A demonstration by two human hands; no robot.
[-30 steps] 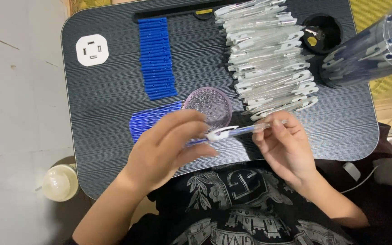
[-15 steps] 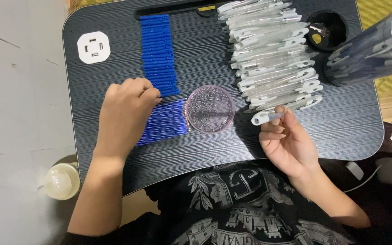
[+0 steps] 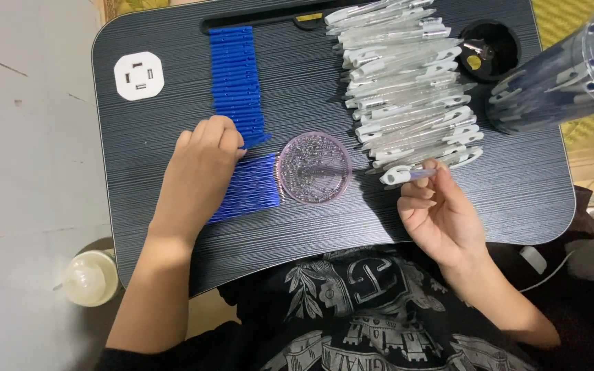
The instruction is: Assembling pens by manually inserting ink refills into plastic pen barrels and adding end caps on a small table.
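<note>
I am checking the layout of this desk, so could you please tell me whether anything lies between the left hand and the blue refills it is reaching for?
Nothing visible does. The left hand already rests with its fingertips on the lower batch of blue refills, at the gap below the upper row of blue refills. The clear dish sits to the side, beyond the refills.

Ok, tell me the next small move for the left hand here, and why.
Probably pinch one blue refill from the lower bunch and lift it toward the right hand. The left hand rests with its fingertips on the blue refills, empty as far as I can see, while the right hand holds a clear pen barrel in its grip near the round dish.
</note>
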